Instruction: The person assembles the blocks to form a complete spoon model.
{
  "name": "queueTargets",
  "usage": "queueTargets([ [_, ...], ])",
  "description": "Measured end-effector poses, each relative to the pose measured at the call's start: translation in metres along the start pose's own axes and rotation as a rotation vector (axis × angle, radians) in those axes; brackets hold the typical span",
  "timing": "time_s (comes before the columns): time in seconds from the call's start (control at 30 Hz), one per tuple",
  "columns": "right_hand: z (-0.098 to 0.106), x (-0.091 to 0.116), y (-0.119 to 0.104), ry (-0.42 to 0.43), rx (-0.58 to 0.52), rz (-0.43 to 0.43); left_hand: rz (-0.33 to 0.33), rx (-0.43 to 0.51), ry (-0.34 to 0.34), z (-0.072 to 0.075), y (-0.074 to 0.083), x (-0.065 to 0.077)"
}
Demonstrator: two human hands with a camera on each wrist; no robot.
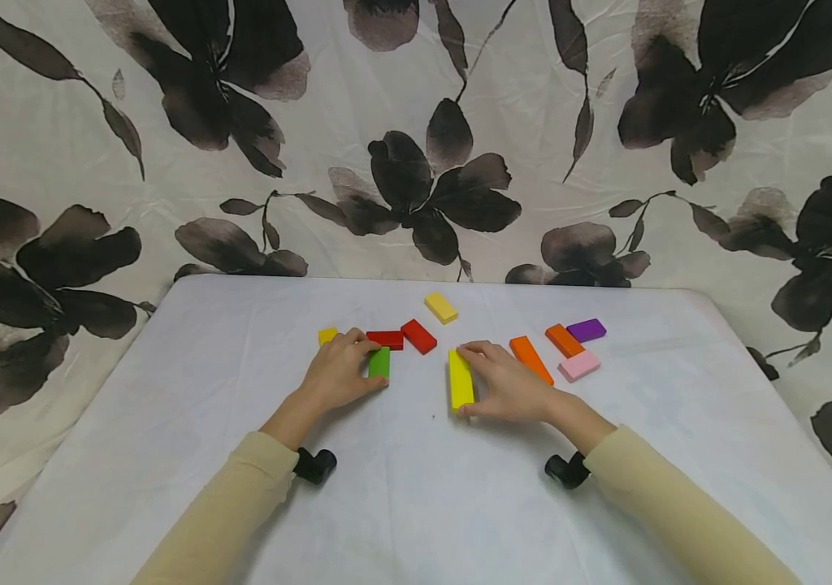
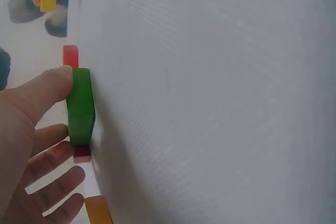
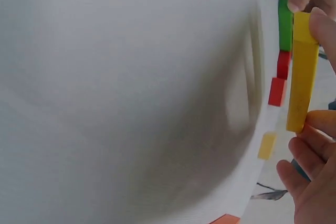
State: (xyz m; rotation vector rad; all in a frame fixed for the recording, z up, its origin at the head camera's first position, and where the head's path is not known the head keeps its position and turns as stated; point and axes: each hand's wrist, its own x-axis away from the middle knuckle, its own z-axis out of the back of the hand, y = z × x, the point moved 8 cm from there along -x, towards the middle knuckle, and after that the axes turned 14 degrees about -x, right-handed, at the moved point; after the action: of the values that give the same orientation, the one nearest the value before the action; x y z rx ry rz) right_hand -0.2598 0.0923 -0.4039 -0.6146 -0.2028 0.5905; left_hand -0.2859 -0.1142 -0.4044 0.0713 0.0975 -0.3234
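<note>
My left hand (image 1: 335, 372) holds a green block (image 1: 379, 363) by its ends, thumb at the near end and fingers at the far one. The left wrist view shows this green block (image 2: 80, 95) between thumb and index finger, the other fingers spread past it. My right hand (image 1: 509, 385) grips a long yellow block (image 1: 461, 382) the same way, lengthwise between thumb and fingertips. In the right wrist view the yellow block (image 3: 303, 80) overlaps the green one behind it. Just beyond the green block lies a red block (image 1: 387, 340), with a second red block (image 1: 419, 336) beside it.
A small yellow block (image 1: 441, 308) lies near the table's back edge, another yellow block (image 1: 327, 335) past my left fingers. Right of my right hand are two orange blocks (image 1: 532, 360), a pink block (image 1: 579, 366) and a purple block (image 1: 587, 330). White cloth covers the table (image 1: 401, 504).
</note>
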Motion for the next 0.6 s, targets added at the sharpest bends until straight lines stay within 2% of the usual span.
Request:
queueTargets([
  [0.27, -0.006, 0.017, 0.000, 0.000, 0.008, -0.005, 0.008, -0.001, -0.005, 0.000, 0.000, 0.000],
  [0.6, -0.010, 0.029, -0.005, 0.013, 0.013, 0.003, 0.007, -0.001, -0.009, 0.001, 0.000, 0.000],
])
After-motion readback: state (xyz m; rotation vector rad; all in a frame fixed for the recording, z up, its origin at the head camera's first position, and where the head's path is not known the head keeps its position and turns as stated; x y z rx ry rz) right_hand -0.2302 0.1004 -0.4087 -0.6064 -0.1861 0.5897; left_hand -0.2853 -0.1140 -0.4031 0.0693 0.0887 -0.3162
